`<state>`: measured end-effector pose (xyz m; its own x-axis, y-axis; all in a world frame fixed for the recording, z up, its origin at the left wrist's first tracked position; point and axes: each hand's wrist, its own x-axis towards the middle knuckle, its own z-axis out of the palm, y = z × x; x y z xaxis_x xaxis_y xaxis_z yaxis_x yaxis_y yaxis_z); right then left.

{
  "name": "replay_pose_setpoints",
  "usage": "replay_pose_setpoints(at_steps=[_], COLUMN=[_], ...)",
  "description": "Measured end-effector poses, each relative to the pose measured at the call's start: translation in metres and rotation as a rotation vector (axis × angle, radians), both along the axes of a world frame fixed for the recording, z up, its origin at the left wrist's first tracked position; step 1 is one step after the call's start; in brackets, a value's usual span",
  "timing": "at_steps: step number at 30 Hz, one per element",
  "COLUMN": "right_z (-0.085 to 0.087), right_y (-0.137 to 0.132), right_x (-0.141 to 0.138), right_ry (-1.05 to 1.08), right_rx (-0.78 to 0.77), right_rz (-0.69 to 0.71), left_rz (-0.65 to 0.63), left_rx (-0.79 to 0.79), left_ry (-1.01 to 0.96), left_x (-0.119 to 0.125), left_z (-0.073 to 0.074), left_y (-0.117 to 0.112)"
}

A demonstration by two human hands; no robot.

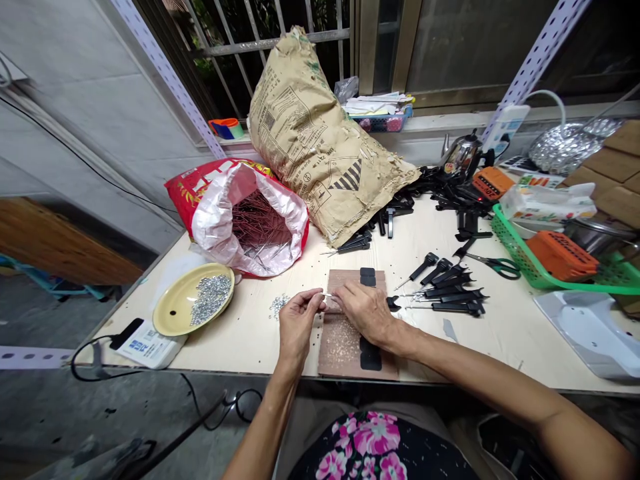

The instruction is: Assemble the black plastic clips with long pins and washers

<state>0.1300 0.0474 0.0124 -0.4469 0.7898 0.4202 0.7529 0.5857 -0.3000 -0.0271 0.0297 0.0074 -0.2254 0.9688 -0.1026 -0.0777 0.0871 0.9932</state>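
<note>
My left hand pinches a thin metal pin at its tip, just above the left edge of a brown work board. My right hand rests on that board, fingers curled around a small black-handled piece whose metal end meets the left hand's pinch. Right of the board lie several finished black-handled pins in a loose row. A small heap of silver bits sits on the table just left of my left hand. A yellow plate farther left holds more silver bits.
A red-and-white bag of metal pins and a torn brown paper sack spilling black handles stand behind. Green-handled scissors, a green basket and a white tray are to the right. A scale lies under the plate.
</note>
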Motion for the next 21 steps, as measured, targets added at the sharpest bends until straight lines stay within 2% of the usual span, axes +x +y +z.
replay_pose_setpoints(at_steps=[4, 7, 12, 18, 21], right_z=[0.002, 0.001, -0.001, -0.015, -0.029], right_y=[0.005, 0.007, 0.010, 0.041, 0.041], right_x=[0.000, 0.008, 0.048, 0.094, 0.100], right_ry=[0.199, 0.276, 0.149, -0.168, -0.217], right_rx=[-0.251, -0.310, -0.258, -0.119, -0.029], right_rz=[0.056, 0.100, 0.072, -0.016, 0.083], left_rz=[0.004, -0.004, -0.117, -0.116, -0.098], left_rx=[-0.002, -0.020, -0.099, -0.125, -0.103], left_ry=[-0.069, -0.139, -0.165, 0.031, 0.126], left_x=[0.004, 0.011, 0.024, 0.029, 0.031], left_z=[-0.001, -0.004, -0.017, -0.021, -0.022], left_y=[0.001, 0.001, -0.004, -0.003, -0.002])
